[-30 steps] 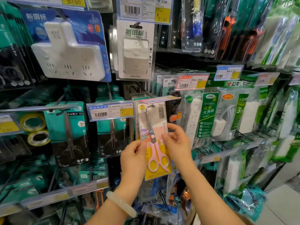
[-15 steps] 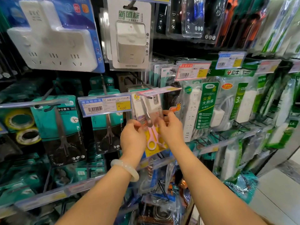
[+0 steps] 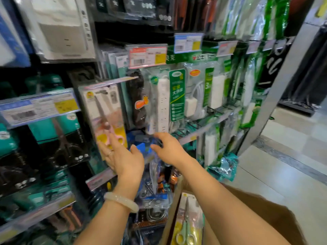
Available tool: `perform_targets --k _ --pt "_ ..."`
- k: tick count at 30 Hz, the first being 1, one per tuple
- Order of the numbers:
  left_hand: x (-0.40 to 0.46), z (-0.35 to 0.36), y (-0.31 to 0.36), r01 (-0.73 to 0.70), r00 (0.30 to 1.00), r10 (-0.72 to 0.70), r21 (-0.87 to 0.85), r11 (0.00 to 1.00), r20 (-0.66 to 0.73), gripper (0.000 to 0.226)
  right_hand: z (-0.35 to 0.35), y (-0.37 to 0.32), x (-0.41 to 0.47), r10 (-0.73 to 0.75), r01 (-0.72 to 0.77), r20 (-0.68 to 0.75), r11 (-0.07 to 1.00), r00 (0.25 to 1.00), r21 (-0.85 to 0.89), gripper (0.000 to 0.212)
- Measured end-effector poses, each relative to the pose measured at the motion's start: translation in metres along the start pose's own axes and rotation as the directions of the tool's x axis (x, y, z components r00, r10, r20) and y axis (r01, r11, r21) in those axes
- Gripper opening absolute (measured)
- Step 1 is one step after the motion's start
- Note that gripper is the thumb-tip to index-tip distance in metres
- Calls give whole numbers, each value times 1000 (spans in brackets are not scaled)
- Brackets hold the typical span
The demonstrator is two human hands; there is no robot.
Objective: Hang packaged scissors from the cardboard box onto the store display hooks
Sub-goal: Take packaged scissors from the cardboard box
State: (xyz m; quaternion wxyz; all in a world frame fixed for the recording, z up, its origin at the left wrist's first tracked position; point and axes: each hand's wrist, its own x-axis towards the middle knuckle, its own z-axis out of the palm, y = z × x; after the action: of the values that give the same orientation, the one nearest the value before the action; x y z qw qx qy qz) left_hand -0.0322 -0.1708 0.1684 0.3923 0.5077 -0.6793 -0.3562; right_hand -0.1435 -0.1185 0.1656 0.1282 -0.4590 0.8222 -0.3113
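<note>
Pink scissors pack [image 3: 108,121] apparently hangs above spread, empty left hand [image 3: 123,156]; right hand [image 3: 169,151] open. Another pack [image 3: 187,221] remains in cardboard box [image 3: 265,214] below.

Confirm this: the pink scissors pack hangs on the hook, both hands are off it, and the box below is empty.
Not quite: the cardboard box is not empty. The head view shows a green-handled scissors pack in it. The pink scissors pack hangs, but the blur hides whether the left hand is clear.

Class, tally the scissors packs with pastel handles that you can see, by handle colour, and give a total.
Pink-handled pack, on the display: 1
Green-handled pack, in the box: 1
Total: 2
</note>
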Motion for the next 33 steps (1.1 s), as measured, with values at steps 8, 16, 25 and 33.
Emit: perform_targets --k 8,16,25,33 --pt "-62 90 -25 -617 658 299 267 740 691 51 -19 99 -73 226 -232 -55 955 973 -182 30" --pt "-131 132 -59 -823 352 94 260 505 931 38 11 169 -150 445 -401 74 858 892 -320 28" --pt "-150 139 -99 -848 280 -40 266 458 959 39 42 153 -197 490 -478 201 872 848 -109 49" --pt "-145 135 -129 -770 327 -25 282 572 945 41 91 165 -193 624 -642 158 760 765 104 44"
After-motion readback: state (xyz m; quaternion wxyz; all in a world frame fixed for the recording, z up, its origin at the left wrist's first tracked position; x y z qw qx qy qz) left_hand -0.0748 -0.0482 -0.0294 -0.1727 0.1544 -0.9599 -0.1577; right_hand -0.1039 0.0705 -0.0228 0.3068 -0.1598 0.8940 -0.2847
